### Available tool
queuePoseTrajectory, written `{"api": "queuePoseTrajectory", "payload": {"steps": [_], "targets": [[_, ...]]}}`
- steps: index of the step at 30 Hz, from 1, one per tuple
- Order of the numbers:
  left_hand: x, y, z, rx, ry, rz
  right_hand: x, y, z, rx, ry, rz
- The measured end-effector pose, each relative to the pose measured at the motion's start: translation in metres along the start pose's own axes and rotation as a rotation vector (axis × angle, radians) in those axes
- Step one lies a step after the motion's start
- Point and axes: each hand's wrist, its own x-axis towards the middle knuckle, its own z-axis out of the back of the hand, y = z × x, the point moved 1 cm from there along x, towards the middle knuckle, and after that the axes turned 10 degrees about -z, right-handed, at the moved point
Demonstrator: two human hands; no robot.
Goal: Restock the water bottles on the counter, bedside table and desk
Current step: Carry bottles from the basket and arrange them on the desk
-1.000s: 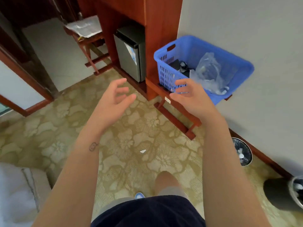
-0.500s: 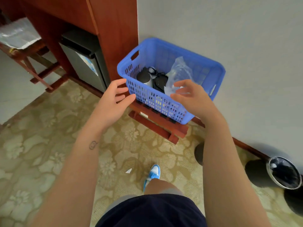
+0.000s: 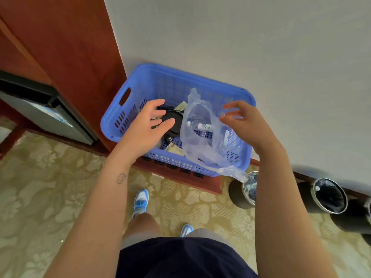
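Note:
A blue plastic basket [image 3: 128, 109] rests on a low wooden rack against the white wall. Inside lies a clear plastic bag [image 3: 200, 137] with what look like water bottles [image 3: 204, 127] showing through it, beside a black round object with a cord [image 3: 173, 122] and small packets. My left hand [image 3: 146, 125] hovers open over the basket's left half, just above the black object. My right hand [image 3: 245, 125] hangs open over the right half, fingers spread near the bag's top. Neither hand holds anything.
A dark red wooden cabinet [image 3: 66, 63] with a small fridge [image 3: 40, 115] stands left of the basket. Round black bins with metal rims [image 3: 329, 195] sit on the patterned carpet along the wall at the right. My blue shoes [image 3: 140, 201] are below.
I have stepped closer to the basket, which now lies right under me. Both hands have moved forward from in front of the basket to over its inside.

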Motion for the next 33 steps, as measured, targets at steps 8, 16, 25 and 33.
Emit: {"api": "queuePoseTrajectory", "payload": {"steps": [8,16,25,33], "targets": [[0.112,0.021,0.041,0.021,0.308,-0.039,0.052,0.027,-0.053,0.125,-0.142,-0.171],[0.155,0.046,0.011,0.040,0.606,-0.040,0.049,-0.004,-0.081,0.236,-0.281,-0.446],[0.179,0.087,-0.056,0.319,0.843,-0.030,0.082,-0.063,-0.086,0.214,-0.275,-0.584],[0.244,0.124,-0.136,0.658,1.077,0.009,0.146,-0.115,-0.072,0.085,-0.061,-0.588]]}}
